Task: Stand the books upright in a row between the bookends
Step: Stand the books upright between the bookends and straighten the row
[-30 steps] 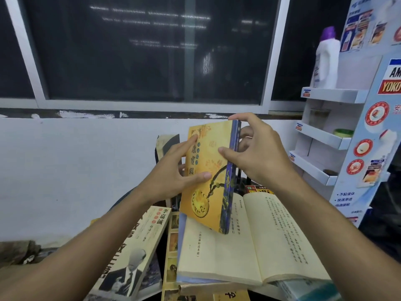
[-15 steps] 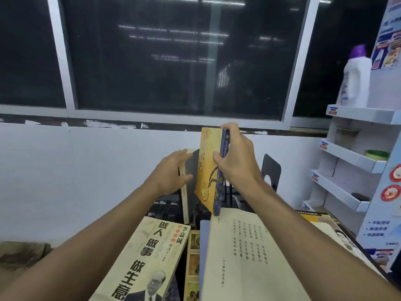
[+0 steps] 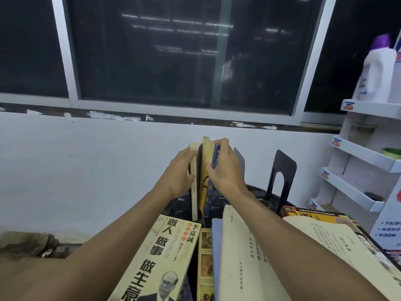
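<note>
Yellow bk [image 3: 204, 161]: blue spine, near upright at back of dark worktop [image 3: 178, 206]; foot hidden behind nearer bks, so can't tell if it's landed yet.
R hand [image 3: 225, 168]: grips yellow bk, fingers over top of spine, thumb on cover.
L hand [image 3: 179, 172]: fingers laid fairly straight on outer face of cream bk [image 3: 194, 192], steadying, not wrapped round it.
Cream bk: upright, just L of yellow bk; the two look touching or nearly so.
Bookends: grey plate [image 3: 240, 161] just behind R hand; black arched bookend [image 3: 282, 172] further R, apart from the row. None visible on L side; may be hidden by L hand.
Done, my read: 1 bk up, 2nd going in.
Left: at least 4 bks flat up front: portrait-cover bk [image 3: 160, 257], picture-strip bk [image 3: 206, 263], open bk [image 3: 245, 257], orange-cover bk [image 3: 312, 213]. Then close bookends on the row.
Room: gap betw row and black bookend is free, space to add bks on R. Flat bks crowd the front; open bk sits under R forearm, snag risk on pulling back.
Edges: white wall [image 3: 86, 170] close behind on L; display rack [image 3: 355, 148] w/ detergent bottle [image 3: 377, 68] hems in R side. Portrait-cover bk seems to overhang worktop's L edge, could slip.
</note>
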